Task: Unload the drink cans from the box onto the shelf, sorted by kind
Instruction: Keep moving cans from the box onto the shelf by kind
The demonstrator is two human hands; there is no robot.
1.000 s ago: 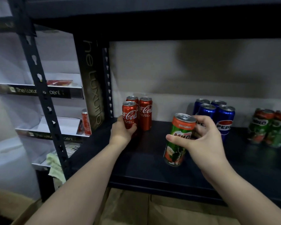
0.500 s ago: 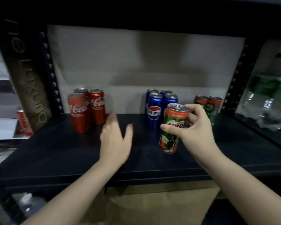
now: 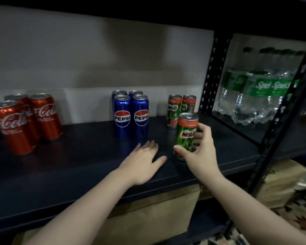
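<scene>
Right hand (image 3: 201,152) gripping a Milo can (image 3: 185,135), left hand (image 3: 141,161) flat, open on shelf (image 3: 78,165). Could topple the two standing Milo cans (image 3: 181,108) if nudged.

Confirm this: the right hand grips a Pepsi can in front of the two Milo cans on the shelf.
Not quite. In the head view the right hand grips a Milo can, not a Pepsi can. It is in front of the two Milo cans on the shelf.

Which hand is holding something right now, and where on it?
The right hand holds a Milo can around its lower body, thumb in front. The left hand holds nothing.
</scene>
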